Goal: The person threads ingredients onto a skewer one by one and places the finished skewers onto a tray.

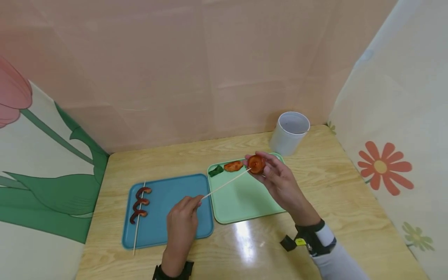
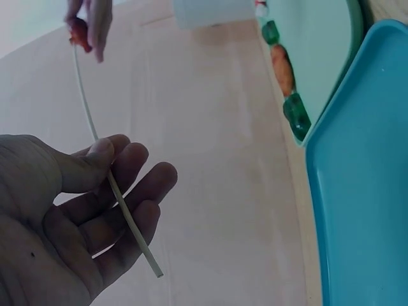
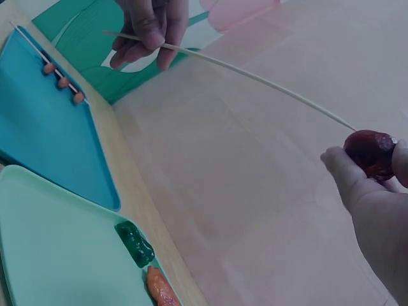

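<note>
In the head view my left hand (image 1: 182,221) pinches a thin wooden skewer (image 1: 226,184) near one end, between thumb and forefinger. Its other fingers lie loosely curled in the left wrist view, with the skewer's tail (image 2: 141,241) passing across them. The skewer slants up to a round, glossy reddish-brown food piece (image 1: 256,165), which my right hand (image 1: 281,182) grips between thumb and fingers above the green tray (image 1: 241,202). The skewer's far end meets this piece; how deep it goes is hidden. In the right wrist view the piece (image 3: 370,153) looks dark red.
On the blue tray (image 1: 175,190) at left lies another skewer (image 1: 135,237) bearing three curled brown pieces (image 1: 141,202). Along the green tray's back edge sit a dark green piece (image 1: 216,170) and an orange-brown piece (image 1: 233,166). A white bin (image 1: 288,136) stands behind, by the wall.
</note>
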Action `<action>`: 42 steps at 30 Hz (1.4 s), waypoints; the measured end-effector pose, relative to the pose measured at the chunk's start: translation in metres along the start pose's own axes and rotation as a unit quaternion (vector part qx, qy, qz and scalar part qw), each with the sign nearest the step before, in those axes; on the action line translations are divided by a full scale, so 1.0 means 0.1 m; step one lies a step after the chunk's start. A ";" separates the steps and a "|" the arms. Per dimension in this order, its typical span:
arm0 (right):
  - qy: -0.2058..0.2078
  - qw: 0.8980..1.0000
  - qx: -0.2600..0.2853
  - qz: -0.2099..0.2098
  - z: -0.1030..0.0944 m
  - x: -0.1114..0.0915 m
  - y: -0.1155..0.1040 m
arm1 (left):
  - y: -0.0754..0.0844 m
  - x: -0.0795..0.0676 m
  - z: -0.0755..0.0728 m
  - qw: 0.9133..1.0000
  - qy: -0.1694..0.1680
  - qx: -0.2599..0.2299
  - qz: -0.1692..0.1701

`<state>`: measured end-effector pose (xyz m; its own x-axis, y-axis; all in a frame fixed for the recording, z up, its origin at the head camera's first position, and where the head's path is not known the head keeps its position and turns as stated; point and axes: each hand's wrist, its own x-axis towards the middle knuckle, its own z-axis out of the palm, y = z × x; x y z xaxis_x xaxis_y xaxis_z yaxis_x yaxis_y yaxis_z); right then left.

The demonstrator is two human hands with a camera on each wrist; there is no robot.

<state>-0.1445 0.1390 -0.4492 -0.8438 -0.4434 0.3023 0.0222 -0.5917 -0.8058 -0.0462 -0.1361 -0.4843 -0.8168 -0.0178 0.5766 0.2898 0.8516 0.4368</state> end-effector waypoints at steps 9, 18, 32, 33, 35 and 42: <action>-0.017 0.999 0.028 0.004 0.02 0.00 0.00 | 0.05 0.04 -0.01 1.000 -0.009 0.001 -0.016; 0.016 0.996 0.078 0.038 0.06 -0.01 -0.01 | 0.08 0.04 -0.01 1.000 0.004 -0.004 -0.011; 0.001 0.999 0.017 0.033 0.10 -0.01 0.03 | 0.13 0.08 -0.01 1.000 0.011 -0.009 0.003; -0.004 0.999 0.015 0.031 0.10 -0.01 0.04 | 0.13 0.08 -0.01 1.000 0.010 -0.010 0.003; -0.012 1.000 0.009 0.027 0.10 -0.01 0.03 | 0.14 0.09 -0.01 1.000 0.009 -0.009 0.001; 0.010 0.996 -0.058 0.070 0.11 -0.03 0.03 | 0.13 0.13 -0.05 0.999 0.036 0.001 0.020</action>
<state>-0.1360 0.1311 -0.4464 -0.8475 -0.5020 0.1728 0.0800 -0.4425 -0.8932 -0.0508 -0.1276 -0.4677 -0.7664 -0.0222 0.6420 0.3203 0.8531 0.4119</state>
